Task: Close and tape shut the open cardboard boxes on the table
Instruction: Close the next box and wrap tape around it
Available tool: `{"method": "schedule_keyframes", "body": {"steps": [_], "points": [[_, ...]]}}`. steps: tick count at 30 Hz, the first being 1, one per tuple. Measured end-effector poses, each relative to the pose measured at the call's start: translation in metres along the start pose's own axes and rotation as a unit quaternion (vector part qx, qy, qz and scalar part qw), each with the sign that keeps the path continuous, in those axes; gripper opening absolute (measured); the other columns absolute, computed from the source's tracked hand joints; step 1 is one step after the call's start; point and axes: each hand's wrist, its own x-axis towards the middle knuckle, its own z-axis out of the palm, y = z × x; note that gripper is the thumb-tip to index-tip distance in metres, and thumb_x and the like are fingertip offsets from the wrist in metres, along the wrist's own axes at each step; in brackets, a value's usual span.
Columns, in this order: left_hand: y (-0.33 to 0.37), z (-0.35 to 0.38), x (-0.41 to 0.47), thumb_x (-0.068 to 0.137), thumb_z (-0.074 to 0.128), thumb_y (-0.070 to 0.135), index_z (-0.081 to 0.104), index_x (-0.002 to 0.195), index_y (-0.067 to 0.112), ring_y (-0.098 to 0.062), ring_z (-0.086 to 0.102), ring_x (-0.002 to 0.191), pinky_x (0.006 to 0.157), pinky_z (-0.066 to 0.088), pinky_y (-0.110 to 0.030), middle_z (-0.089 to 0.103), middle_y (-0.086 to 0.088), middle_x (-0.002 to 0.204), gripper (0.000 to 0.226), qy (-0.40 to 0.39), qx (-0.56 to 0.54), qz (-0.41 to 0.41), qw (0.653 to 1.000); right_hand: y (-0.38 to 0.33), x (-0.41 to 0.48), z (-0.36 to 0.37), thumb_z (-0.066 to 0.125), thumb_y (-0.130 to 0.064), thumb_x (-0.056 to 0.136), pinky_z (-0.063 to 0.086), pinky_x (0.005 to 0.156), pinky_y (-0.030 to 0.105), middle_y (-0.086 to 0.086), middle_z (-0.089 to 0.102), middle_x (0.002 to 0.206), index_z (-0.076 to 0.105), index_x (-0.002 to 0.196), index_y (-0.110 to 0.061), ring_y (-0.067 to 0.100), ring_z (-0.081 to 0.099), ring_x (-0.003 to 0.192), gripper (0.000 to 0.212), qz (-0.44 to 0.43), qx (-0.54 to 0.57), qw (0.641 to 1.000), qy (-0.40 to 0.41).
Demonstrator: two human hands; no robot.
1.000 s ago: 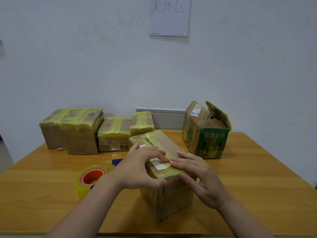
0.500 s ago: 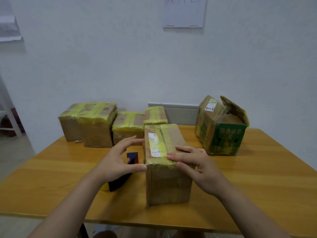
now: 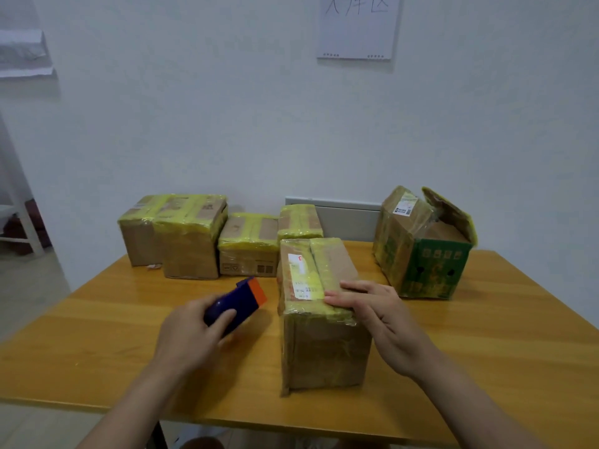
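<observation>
1. Hidden from view: the fingers of the left hand [image 3: 191, 332] cover much of the tape dispenser [image 3: 238, 303], leaving only part of its blue body and its orange end showing. Whether it touches the desk [image 3: 97, 335] cannot be told.
2. The handwriting on the paper sheet [image 3: 356, 27] pinned to the wall is cut off by the top edge and blurred. The print on the white label [image 3: 299, 277] is too small to read. The inside of the green box [image 3: 431, 267] lies in shadow, and both forearms run out of the bottom edge.
3. The front box [image 3: 324, 345], brown cardboard, stands in the middle of the desk between the two hands. Its flaps are down. Yellow tape runs lengthwise over the top and folds over the near edge, and wrinkled tape covers the near face. The white label sits on the left half of the top.
4. The right hand [image 3: 379, 322] rests on the near right top edge of the front box, fingers straight, its grip open.
5. The left hand's grip is closed round the tape dispenser, just left of the front box and apart from it.
6. The green box stands at the far right of the desk, its top flaps raised and untaped.
7. A row of taped boxes [image 3: 191, 241] lines the desk's far edge against the wall.
</observation>
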Motion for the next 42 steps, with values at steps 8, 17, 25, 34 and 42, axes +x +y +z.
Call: {"method": "schedule_keyframes", "body": {"steps": [8,17,25,34,42], "points": [[0.055,-0.090,0.016,0.080,0.071,0.034,0.079,0.093,0.027,-0.012,0.072,0.077,0.060,0.056,-0.024,0.078,0.009,0.082,0.017,0.096,-0.303,0.033,0.947,-0.039,0.030,-0.008,0.045,-0.055,0.104,0.052,0.086,0.024,-0.021,0.072,0.104,0.074,0.115,-0.033,-0.001,0.063,0.107,0.039,0.038,0.074,0.991,0.101],[0.113,-0.112,0.015,0.077,0.066,0.045,0.082,0.091,0.024,-0.019,0.072,0.079,0.060,0.055,-0.022,0.078,-0.001,0.086,0.030,0.028,-0.347,0.154,0.925,-0.104,0.053,-0.029,0.048,-0.032,0.106,0.063,0.085,0.034,0.013,0.078,0.107,0.072,0.113,-0.009,0.028,0.074,0.106,0.034,0.177,0.445,0.878,-0.007],[0.133,-0.101,0.010,0.080,0.067,0.044,0.079,0.096,0.027,-0.021,0.073,0.083,0.060,0.057,-0.023,0.078,-0.001,0.087,0.026,-0.018,-0.357,0.172,0.918,-0.089,0.041,-0.043,0.065,-0.031,0.091,0.063,0.073,0.032,0.015,0.077,0.098,0.083,0.089,-0.014,0.021,0.075,0.092,0.025,0.230,0.528,0.817,0.011],[0.139,-0.089,0.007,0.083,0.068,0.040,0.080,0.101,0.027,-0.026,0.073,0.092,0.060,0.059,-0.024,0.078,-0.004,0.094,0.025,-0.055,-0.407,0.129,0.902,-0.078,0.038,-0.037,0.059,-0.020,0.102,0.062,0.065,0.029,0.012,0.076,0.086,0.072,0.101,-0.006,0.016,0.073,0.074,0.020,0.284,0.575,0.767,0.021],[0.140,-0.088,0.010,0.073,0.070,0.048,0.082,0.096,0.027,-0.026,0.073,0.082,0.059,0.057,-0.024,0.077,-0.009,0.093,0.033,-0.079,-0.439,0.088,0.890,-0.074,0.036,-0.039,0.056,-0.045,0.096,0.062,0.064,0.033,0.018,0.069,0.089,0.065,0.109,0.001,0.024,0.071,0.072,0.048,0.311,0.638,0.705,-0.005]]}}
